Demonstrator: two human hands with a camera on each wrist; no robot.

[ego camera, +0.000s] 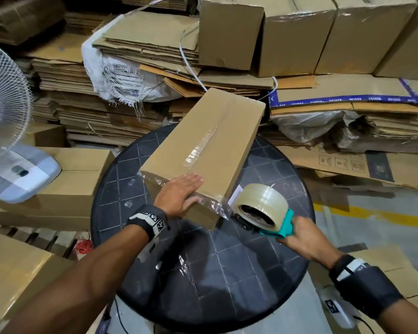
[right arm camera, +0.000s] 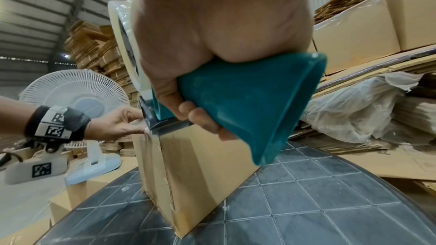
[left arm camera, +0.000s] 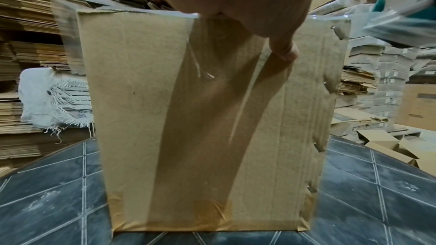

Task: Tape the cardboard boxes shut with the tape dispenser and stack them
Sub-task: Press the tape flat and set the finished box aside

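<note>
Stacks of flattened corrugated cardboard (ego camera: 77, 112) fill the far side of the room, with a frayed white woven sack (ego camera: 111, 75) draped among them and 3 made-up boxes (ego camera: 299, 32) standing on top at the far right. At the left a white mesh-guarded fan (ego camera: 3, 112) stands on another carton. Nearer sits a round, dark table (ego camera: 227, 273) whose top is scored into a dusty grid of squares.

On that table lies a long, plain brown cardboard box (ego camera: 227, 131), smooth and rectangular, its long axis running from the near left to the far right, the far end overhanging the table rim. Glossy clear tape runs lengthwise along its top seam, wrinkled in places, and wraps over the near end, as the left wrist view shows.

The left hand (ego camera: 179, 194) lies flat on the box's near top corner, fingers straight and together, thumb hooked down over the near end face. The right hand (ego camera: 302, 237) wraps its curled fingers round the teal plastic handle of the tape dispenser (ego camera: 261, 213), which carries a fat roll of clear tape; its dark metal front edge sits against the box's near right corner, with a short strip of tape stretched between them
</note>
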